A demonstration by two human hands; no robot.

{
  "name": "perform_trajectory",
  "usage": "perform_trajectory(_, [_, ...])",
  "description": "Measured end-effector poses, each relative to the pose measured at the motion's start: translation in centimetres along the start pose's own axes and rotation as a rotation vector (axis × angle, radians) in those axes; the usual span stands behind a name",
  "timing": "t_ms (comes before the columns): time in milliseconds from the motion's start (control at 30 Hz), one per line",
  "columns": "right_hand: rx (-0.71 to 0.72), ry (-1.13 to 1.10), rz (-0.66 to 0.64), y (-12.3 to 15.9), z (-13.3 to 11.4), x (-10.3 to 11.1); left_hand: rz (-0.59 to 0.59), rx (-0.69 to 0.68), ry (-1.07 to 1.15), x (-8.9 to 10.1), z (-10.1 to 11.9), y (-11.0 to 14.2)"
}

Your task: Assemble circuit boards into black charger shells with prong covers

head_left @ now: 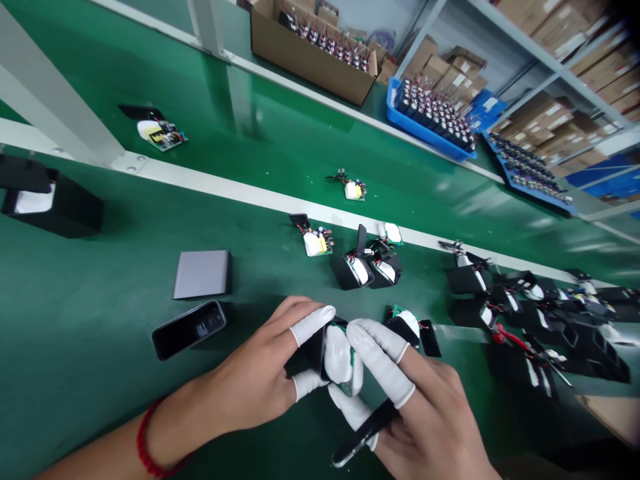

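Note:
My left hand [250, 367], with white finger cots, is closed around a small black box-shaped housing [313, 351]. A green circuit board with a white-coated block [338, 355] sits at the housing's open end, apparently partly inside. My right hand [425, 400], also in white finger cots, pinches the board by its outer side. A dark flat piece with a glossy end [364, 435] juts out below the right fingers; whether it is wired to the board is hidden. Just beyond the right hand lies another circuit board with a white block [410, 325].
On the left are a grey case [203, 273], an open black case [189, 329] and a larger black box [75, 203]. Black housings with boards [357, 269] lie ahead; many more crowd the right, with red-handled pliers [510, 337]. Behind stand a carton [310, 57] and blue trays [430, 133].

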State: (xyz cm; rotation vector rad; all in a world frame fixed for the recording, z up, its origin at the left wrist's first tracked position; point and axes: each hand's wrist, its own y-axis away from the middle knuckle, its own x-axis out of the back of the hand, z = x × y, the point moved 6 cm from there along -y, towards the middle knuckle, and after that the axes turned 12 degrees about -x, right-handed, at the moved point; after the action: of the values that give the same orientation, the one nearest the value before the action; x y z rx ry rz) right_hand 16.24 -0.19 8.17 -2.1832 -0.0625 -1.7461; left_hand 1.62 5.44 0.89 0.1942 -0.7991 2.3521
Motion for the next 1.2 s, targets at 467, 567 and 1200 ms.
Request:
perform_trajectory(467, [-0.008,-0.01,-0.05,-1.1,-0.9,-0.6,-0.038,0.036,0.007,-0.3,-0.1,-0.3])
perform_trajectory(567, [-0.066,-0.028,-0.075,-0.3,-0.7,-0.7,-0.025,0.051,0.008,-0.6,-0.2,0.0])
perform_trajectory(1200, [-0.963,-0.778,0.536,0.9,11.1,3.0,0.053,0.312,0.119,-0.5,-1.8,-0.1])
